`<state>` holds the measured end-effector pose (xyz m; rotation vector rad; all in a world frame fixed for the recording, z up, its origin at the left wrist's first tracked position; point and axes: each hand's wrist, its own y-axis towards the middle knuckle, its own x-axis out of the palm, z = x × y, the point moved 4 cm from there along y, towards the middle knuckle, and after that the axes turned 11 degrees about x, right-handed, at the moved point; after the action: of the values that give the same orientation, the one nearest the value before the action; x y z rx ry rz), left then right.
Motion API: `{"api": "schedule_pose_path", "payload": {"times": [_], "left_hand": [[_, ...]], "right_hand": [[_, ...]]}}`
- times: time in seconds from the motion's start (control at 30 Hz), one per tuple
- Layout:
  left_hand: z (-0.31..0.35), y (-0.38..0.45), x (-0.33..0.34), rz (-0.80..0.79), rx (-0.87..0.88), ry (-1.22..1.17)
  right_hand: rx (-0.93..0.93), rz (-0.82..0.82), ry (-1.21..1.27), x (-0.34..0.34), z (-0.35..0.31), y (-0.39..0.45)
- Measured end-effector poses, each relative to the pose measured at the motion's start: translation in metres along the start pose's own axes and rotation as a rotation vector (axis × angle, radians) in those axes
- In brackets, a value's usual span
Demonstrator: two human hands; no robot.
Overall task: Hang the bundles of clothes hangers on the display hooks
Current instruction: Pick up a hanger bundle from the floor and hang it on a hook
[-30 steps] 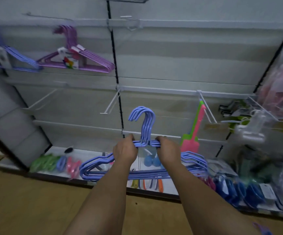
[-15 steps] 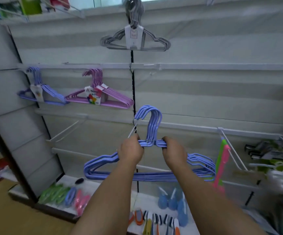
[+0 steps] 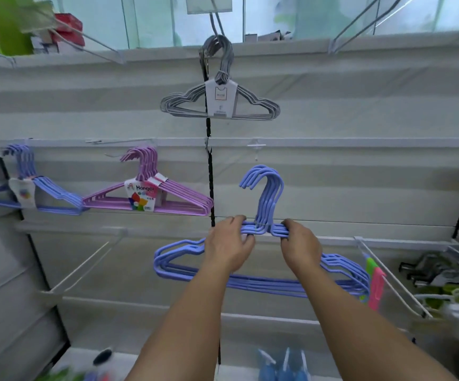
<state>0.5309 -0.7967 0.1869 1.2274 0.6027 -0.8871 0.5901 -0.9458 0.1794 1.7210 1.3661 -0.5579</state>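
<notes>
The wall in front of the person was pale slatted shelving (image 3: 346, 111), crossed by white rails and split by a black slotted upright (image 3: 210, 193) down the middle. Above it ran a strip of greenish window glass (image 3: 154, 20). A grey bundle of hangers (image 3: 184, 107) hung high at the centre, a purple bundle (image 3: 184, 204) with a printed label hung lower to the left, and another blue bundle (image 3: 55, 198) hung at the far left. A bare white wire hook (image 3: 82, 266) jutted out from the rail at lower left, and a short white peg (image 3: 256, 146) sat on the middle rail just above the raised bundle. To the right, a wire arm (image 3: 387, 279) carried a pink and green item (image 3: 375, 284), with dark clips and green goods blurred beyond it.

The person held the blue bundle of hangers (image 3: 264, 284) up in front of the shelving, right of the black upright, its hooks just below the peg and not yet on it. The left hand (image 3: 229, 248) gripped the bundle's shoulder left of the necks, fingers curled over it; the right hand (image 3: 301, 248) gripped the shoulder on the other side. The panel around the peg stood bare, with open wall to the right.
</notes>
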Motion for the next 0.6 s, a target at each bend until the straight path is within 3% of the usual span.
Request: {"api": "schedule_pose_path", "payload": {"times": [0.2,0.6], "left_hand": [[-0.006,0.017,0.018,-0.074,0.184,-0.035],[0.016,0.072,0.028,0.012,0.254,0.026]], "right_hand": [[0.100,0.050,-0.023,0.004,0.008,0.011],[0.169,0.109,0.033,-0.011,0.016,0.058]]}}
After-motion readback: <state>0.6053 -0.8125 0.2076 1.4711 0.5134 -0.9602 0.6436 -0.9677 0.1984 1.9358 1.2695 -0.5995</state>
